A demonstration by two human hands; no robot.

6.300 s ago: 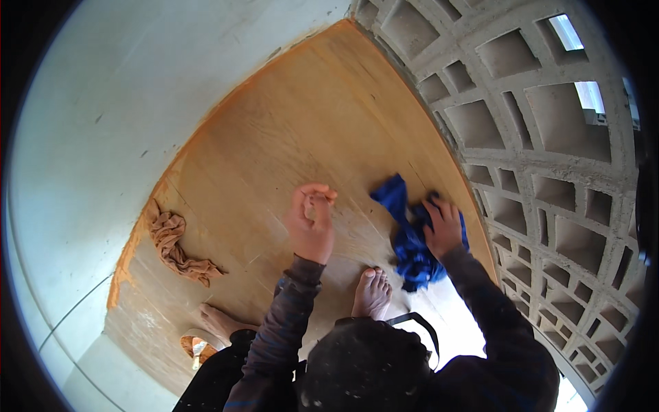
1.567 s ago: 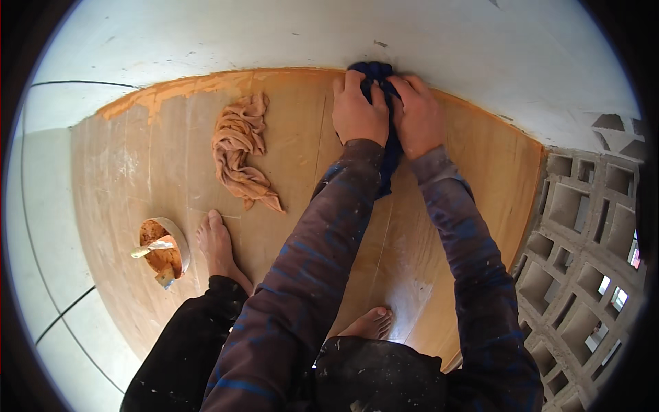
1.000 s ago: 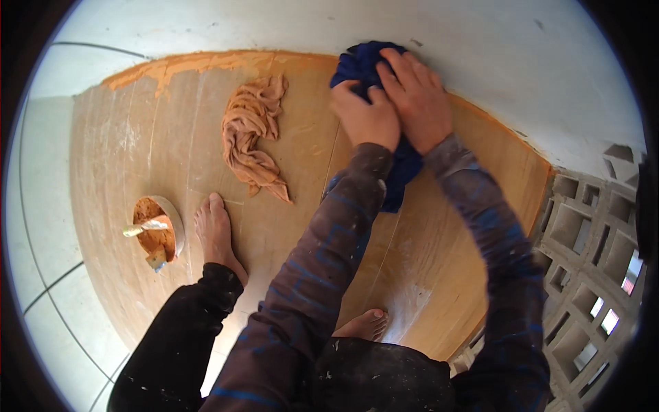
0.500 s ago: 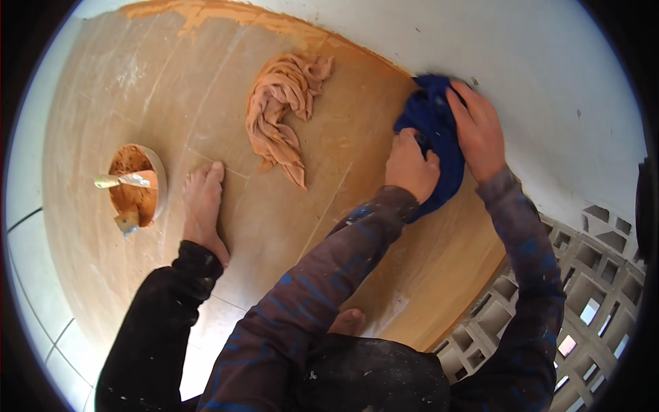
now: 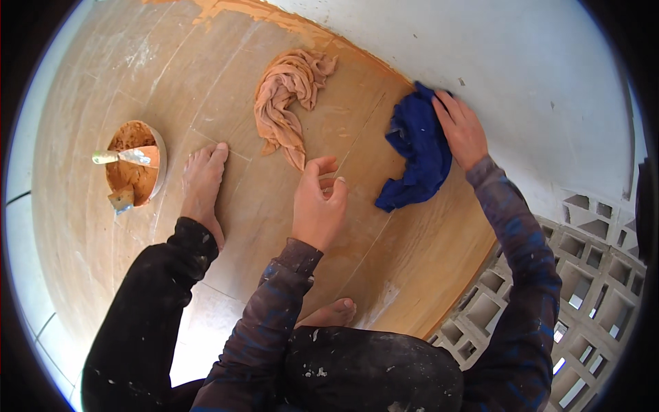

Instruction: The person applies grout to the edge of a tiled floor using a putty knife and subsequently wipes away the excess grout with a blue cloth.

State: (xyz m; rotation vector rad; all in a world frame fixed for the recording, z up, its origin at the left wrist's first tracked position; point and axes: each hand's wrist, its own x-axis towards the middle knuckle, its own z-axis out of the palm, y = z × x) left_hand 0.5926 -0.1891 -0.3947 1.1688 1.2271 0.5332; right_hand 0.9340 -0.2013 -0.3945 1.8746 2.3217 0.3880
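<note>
A crumpled dark blue cloth (image 5: 420,147) lies on the tan wood-look tiled floor beside the white wall. My right hand (image 5: 463,134) grips the cloth's upper right edge; some fingertips are hidden behind its folds. Off the cloth to the left, my left hand (image 5: 319,209) hovers over the floor with fingers loosely curled and apart, holding nothing. Just beyond it, a twisted peach-coloured cloth (image 5: 281,103) rests on the tiles.
At the left stands a round tub (image 5: 163,165) of orange-brown paste, with a putty knife (image 5: 127,157) across it and a second blade (image 5: 122,199) at its near rim. Orange paste (image 5: 274,17) lines the wall's base. Openwork concrete blocks (image 5: 570,275) border the right.
My left hand has let go of the blue cloth and moved left and nearer to me. The right hand stays on the cloth, which now lies looser and more spread out.
</note>
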